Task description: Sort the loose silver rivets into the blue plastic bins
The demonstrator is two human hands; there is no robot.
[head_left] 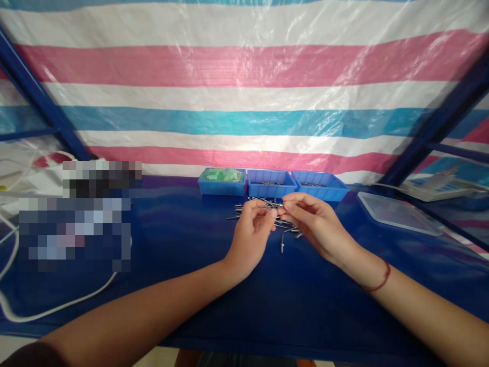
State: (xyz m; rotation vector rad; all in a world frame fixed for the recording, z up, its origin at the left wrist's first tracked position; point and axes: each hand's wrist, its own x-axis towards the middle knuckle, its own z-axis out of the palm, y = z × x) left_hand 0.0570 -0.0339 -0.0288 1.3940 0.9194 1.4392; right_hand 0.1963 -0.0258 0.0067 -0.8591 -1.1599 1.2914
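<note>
A loose pile of silver blind rivets [284, 224] with thin pins lies on the blue table. Over it my two hands come together, fingertips nearly touching. My right hand [315, 221] pinches a small metal piece, apparently a rivet, between thumb and forefinger. My left hand [252, 232] is closed too, thumb against fingers; whatever it grips is hidden. One single rivet [282, 243] lies apart, just in front of the pile.
Behind the pile stand three blue bins: one with green-and-white packets [221, 175], a middle bin [271, 189] and a right bin [324, 192] with metal pieces. A clear plastic lid [399, 214] lies right. A white cable [76, 300] curves at left, beside blurred-out items.
</note>
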